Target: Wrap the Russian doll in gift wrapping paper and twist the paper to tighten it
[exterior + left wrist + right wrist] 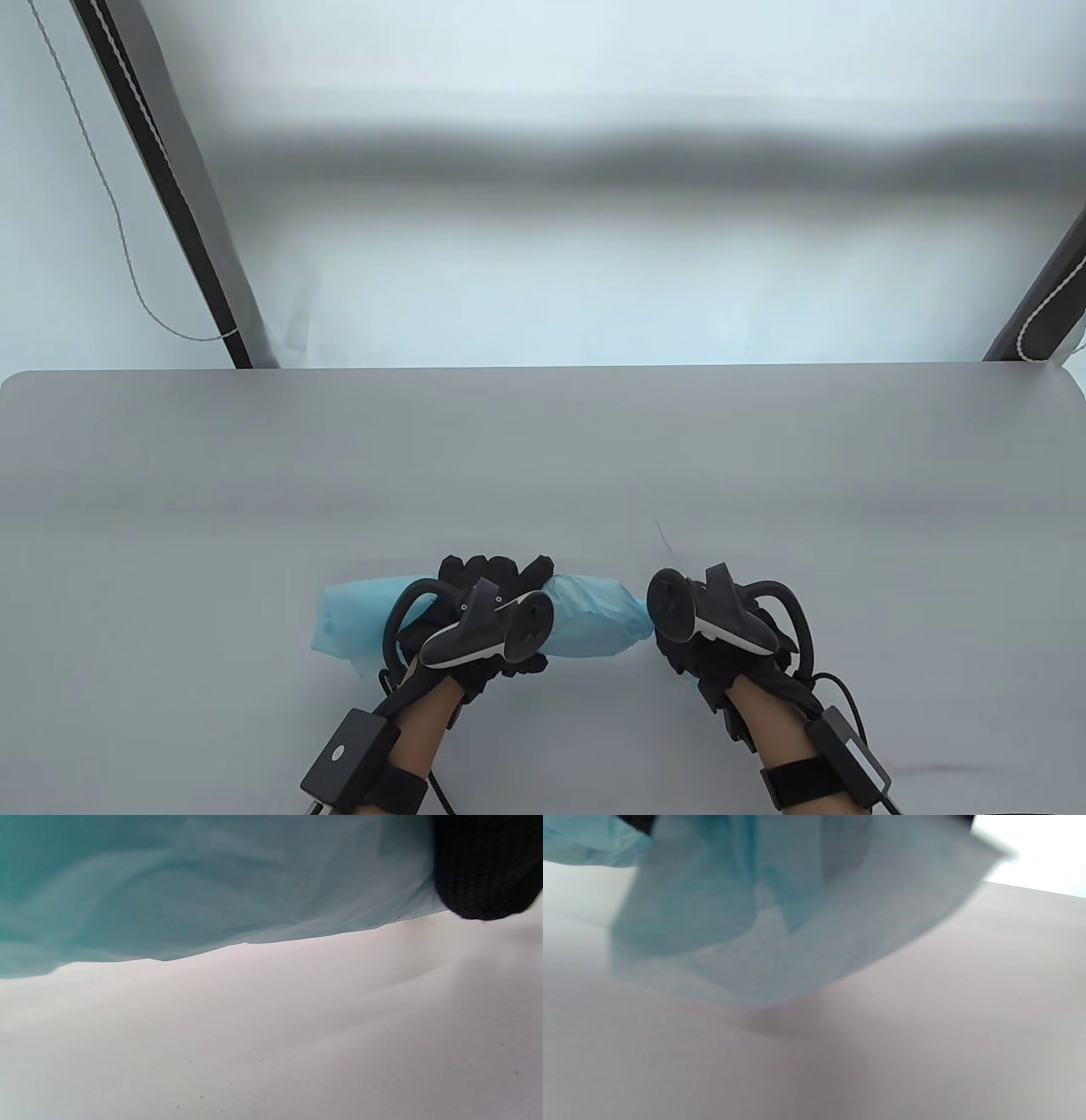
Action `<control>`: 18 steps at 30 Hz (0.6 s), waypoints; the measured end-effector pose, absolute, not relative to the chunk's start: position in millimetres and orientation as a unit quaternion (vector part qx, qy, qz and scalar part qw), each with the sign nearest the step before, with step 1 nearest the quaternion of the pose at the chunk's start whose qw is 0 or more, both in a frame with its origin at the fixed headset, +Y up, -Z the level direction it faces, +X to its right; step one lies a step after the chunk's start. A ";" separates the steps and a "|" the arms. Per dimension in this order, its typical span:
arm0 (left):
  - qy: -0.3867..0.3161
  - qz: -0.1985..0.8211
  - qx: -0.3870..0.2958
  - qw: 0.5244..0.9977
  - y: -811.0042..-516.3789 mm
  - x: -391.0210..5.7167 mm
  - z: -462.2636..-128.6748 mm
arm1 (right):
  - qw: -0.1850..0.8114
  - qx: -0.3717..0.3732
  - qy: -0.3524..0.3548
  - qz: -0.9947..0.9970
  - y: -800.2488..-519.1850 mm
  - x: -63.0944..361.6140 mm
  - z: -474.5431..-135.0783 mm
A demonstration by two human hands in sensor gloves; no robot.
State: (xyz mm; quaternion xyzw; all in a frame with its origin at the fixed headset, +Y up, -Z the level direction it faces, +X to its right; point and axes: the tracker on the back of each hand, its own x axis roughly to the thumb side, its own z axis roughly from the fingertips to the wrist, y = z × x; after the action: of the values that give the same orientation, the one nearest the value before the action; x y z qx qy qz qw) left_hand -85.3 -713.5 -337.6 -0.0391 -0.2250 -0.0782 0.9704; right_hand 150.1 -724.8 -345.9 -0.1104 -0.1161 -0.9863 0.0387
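- Nearest the table's near edge, two gloved forearms come in, each with a dark sensor box strapped at the wrist and a tracker riding on the back of the hand.
- The left hand [488, 611] lies over the middle of a pale blue paper [585, 624] roll, fingers curled across its top — it seems to pin the bundle so it cannot turn while the ends are worked. In the left wrist view one dark fingertip [483, 870] rests against the paper just above the table [271, 1035].
- The right hand [708, 632] is closed on the paper's right end, where the roll narrows to a gathered neck. In the right wrist view the loose end hangs from that hold as a blurred flap, apart from the table with a shadow under it.
- The doll itself is hidden. Judging by the full, rounded stretch between the two hands, it likely sits there inside the wrap.
- Left of the left hand, the other end of the paper lies loose and open on the table — not yet twisted, so that end probably needs the same treatment.
- Farther back the grey table runs bare to its far edge, and beyond it stand dark frame legs [182, 212] and a thin cord [110, 212] against a pale wall.
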 end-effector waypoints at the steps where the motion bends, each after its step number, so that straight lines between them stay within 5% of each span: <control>1: -0.225 -0.077 -0.039 0.970 -713.9 -85.2 -337.6 | 0.025 -0.115 -0.110 -0.987 -724.9 150.5 -345.2; 8: -0.227 -0.061 -0.038 0.971 -714.2 -83.2 -338.0 | -0.082 -0.111 -0.086 -0.987 -723.5 161.2 -348.3; 11: -0.222 -0.063 -0.037 0.972 -714.6 -83.5 -338.4 | -0.055 -0.106 -0.071 -0.990 -725.4 160.4 -347.7; 18: -0.220 -0.079 -0.051 0.971 -720.3 -85.8 -338.2 | 0.006 -0.114 -0.159 -0.981 -728.9 155.4 -350.4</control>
State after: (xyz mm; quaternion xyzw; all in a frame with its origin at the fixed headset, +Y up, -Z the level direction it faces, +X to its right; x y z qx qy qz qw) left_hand -85.8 -720.3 -338.2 -0.0512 -0.2200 -0.0788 0.9710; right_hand 155.4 -728.9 -350.4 -0.1144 -0.1586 -0.9807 0.0056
